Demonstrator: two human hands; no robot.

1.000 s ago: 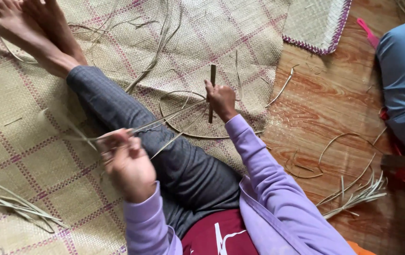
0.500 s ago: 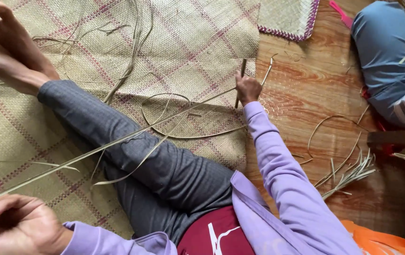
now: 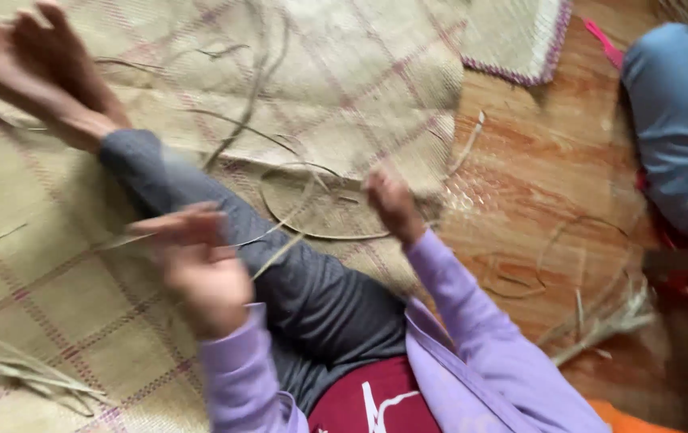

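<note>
Keep reed strip (image 3: 280, 252) taut between left hand (image 3: 199, 269), fingers pinched on it, and right hand (image 3: 392, 204) (grip blurred, cannot tell).

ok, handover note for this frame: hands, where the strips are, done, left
Left hand: above the grey-trousered leg, fingers pinching a thin reed strip; blurred.
Right hand: closed over the woven mat, beside curled strips; its contents are unclear.
Loose strips: bundle on the mat, more on the wooden floor.
Done: not readable from this frame.
Left: loose strips lie scattered.
</note>
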